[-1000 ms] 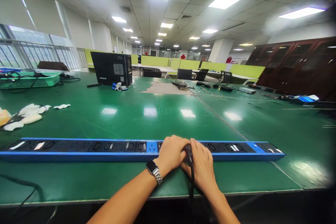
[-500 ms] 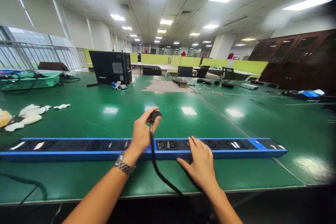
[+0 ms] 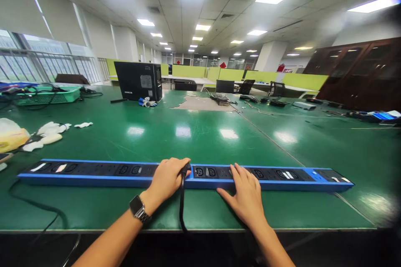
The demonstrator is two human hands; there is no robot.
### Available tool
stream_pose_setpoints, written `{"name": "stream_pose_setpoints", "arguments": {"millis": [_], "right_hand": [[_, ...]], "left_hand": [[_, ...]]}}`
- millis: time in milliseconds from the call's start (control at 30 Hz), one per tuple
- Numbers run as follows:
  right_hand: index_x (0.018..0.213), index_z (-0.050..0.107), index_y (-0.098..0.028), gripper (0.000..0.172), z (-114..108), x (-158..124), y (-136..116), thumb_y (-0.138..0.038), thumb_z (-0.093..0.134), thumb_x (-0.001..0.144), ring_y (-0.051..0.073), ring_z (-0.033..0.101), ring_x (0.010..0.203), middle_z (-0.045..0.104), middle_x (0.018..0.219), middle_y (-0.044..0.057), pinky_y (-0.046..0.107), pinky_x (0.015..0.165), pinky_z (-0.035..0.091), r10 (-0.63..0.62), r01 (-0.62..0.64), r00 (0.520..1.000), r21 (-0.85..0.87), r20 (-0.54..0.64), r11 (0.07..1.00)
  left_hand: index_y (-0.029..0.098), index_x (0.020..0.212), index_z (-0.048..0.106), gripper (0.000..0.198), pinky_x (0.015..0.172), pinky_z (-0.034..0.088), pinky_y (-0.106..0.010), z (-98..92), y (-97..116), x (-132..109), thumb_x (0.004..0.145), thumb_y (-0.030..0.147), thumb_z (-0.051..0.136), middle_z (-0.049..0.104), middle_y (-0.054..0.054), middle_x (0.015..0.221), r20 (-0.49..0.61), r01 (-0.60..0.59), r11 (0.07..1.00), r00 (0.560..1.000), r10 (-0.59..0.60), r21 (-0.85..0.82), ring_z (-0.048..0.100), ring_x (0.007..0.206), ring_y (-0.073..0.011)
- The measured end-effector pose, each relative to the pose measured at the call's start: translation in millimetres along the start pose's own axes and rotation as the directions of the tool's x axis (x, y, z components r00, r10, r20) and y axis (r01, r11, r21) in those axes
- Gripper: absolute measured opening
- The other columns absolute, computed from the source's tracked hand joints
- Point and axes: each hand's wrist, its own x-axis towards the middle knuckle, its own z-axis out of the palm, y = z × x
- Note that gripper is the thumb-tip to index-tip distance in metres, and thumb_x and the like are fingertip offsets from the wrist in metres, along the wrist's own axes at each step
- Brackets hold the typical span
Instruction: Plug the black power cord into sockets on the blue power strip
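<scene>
A long blue power strip [image 3: 94, 172] with black sockets lies across the green table [image 3: 188, 133] near its front edge. My left hand [image 3: 167, 177], with a watch on its wrist, is closed round a black plug [image 3: 185, 170] and holds it down on the strip near the middle. The plug's black cable [image 3: 181, 204] runs back over the table edge. My right hand [image 3: 246, 194] lies open and flat on the strip a little to the right, fingers stretched over the sockets.
A black computer case [image 3: 138, 80] stands at the back left, a green basket [image 3: 46, 95] of cables at far left. White gloves [image 3: 46, 133] and a yellow bag [image 3: 11, 135] lie left. Another black cable [image 3: 37, 206] trails from the strip's left end. Desks and chairs stand behind.
My left hand lifted the plug out from beside my right hand, raised it above the strip, then brought it down onto a socket further left. My right hand stayed flat on the strip.
</scene>
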Motion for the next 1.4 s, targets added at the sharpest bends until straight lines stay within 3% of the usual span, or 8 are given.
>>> {"name": "stream_pose_setpoints", "arguments": {"millis": [167, 267, 433, 533, 633, 833, 1067, 1400], "right_hand": [[0.135, 0.047, -0.013, 0.073, -0.1, 0.6, -4.6, -0.061, 0.053, 0.08, 0.032, 0.041, 0.13, 0.049, 0.141, 0.015, 0.051, 0.108, 0.025, 0.029, -0.029, 0.999, 0.014, 0.027, 0.999], [0.134, 0.049, -0.017, 0.072, -5.7, 0.6, -20.9, -0.061, 0.055, 0.079, 0.035, 0.04, 0.131, 0.05, 0.141, 0.014, 0.058, 0.109, 0.021, 0.08, -0.083, 0.995, 0.044, 0.058, 0.996], [0.138, 0.045, -0.023, 0.066, -20.7, 11.8, -65.0, -0.053, 0.059, 0.081, 0.031, 0.044, 0.129, 0.054, 0.139, 0.009, 0.058, 0.109, 0.024, 0.013, -0.053, 0.988, 0.264, 0.154, 0.963], [0.138, 0.046, -0.023, 0.064, -24.2, 29.9, -88.7, -0.043, 0.065, 0.081, 0.028, 0.048, 0.125, 0.057, 0.135, 0.008, 0.052, 0.107, 0.032, -0.097, 0.02, 0.983, 0.441, 0.153, 0.897], [0.122, 0.061, -0.025, 0.038, -24.4, 49.1, -103.9, -0.035, 0.061, 0.085, 0.023, 0.059, 0.105, 0.069, 0.114, 0.006, 0.045, 0.097, 0.041, -0.166, 0.081, 0.983, 0.615, 0.082, 0.785], [0.112, 0.065, -0.023, 0.034, -35.6, 73.6, -139.8, -0.045, 0.057, 0.088, 0.019, 0.062, 0.088, 0.07, 0.097, 0.006, 0.034, 0.082, 0.046, 0.107, -0.065, 0.994, 0.776, -0.002, 0.628], [0.105, 0.068, -0.027, 0.024, -32.8, 86.8, -207.3, -0.041, 0.056, 0.089, 0.02, 0.058, 0.087, 0.069, 0.089, 0.005, 0.034, 0.081, 0.039, -0.16, -0.051, 0.939, 0.582, 0.305, 0.811], [0.098, 0.063, -0.017, 0.019, -32.5, 82.9, -222.7, -0.021, 0.049, 0.086, 0.025, 0.053, 0.098, 0.07, 0.096, 0.01, 0.042, 0.088, 0.036, -0.343, 0.22, 0.889, 0.373, 0.305, 0.901]], "left_hand": [[0.025, 0.127, 0.056, 0.041, 0.093, 0.044, -0.039, 6.2, 1.2, -4.5, 0.089, 0.011, 0.053, 0.068, -0.005, 0.121, 0.027, -0.084, 0.994, 0.996, 0.083, 0.075, 0.06, 0.11, -0.0233], [0.025, 0.141, 0.041, 0.06, 0.098, 0.042, -0.039, 8.9, -0.5, -9.7, 0.086, 0.018, 0.062, 0.062, -0.007, 0.131, 0.033, -0.087, 0.995, 0.996, 0.086, 0.053, 0.056, 0.119, -0.023], [0.017, 0.153, 0.01, 0.113, 0.098, 0.04, -0.044, -7.9, -29.4, -28.7, 0.069, 0.042, 0.081, 0.064, -0.015, 0.124, -0.03, 0.163, 0.969, 0.987, -0.16, 0.185, 0.056, 0.117, -0.0314], [0.015, 0.15, 0.022, 0.106, 0.1, 0.037, -0.048, -24.9, -63.3, -51.2, 0.067, 0.045, 0.08, 0.062, -0.019, 0.127, -0.087, 0.293, 0.906, 0.956, -0.28, 0.306, 0.052, 0.123, -0.0356], [0.018, 0.146, 0.032, 0.092, 0.105, 0.033, -0.05, -35.0, -91.3, -71.8, 0.07, 0.044, 0.077, 0.059, -0.017, 0.134, -0.121, 0.317, 0.881, 0.949, -0.293, 0.35, 0.048, 0.129, -0.0341], [0.019, 0.143, 0.037, 0.086, 0.107, 0.031, -0.049, -34.3, -96.9, -78.7, 0.07, 0.043, 0.077, 0.057, -0.014, 0.137, -0.11, 0.337, 0.878, 0.941, -0.319, 0.341, 0.046, 0.131, -0.0318], [0.019, 0.143, 0.035, 0.085, 0.106, 0.032, -0.049, -32.4, -94.7, -76.6, 0.07, 0.037, 0.075, 0.056, -0.013, 0.138, -0.137, 0.353, 0.885, 0.936, -0.326, 0.305, 0.048, 0.129, -0.0302], [0.019, 0.142, 0.039, 0.074, 0.108, 0.031, -0.049, -33.9, -90.6, -78.2, 0.073, 0.029, 0.064, 0.056, -0.014, 0.138, -0.152, 0.348, 0.895, 0.936, -0.316, 0.28, 0.047, 0.13, -0.0302]]}}
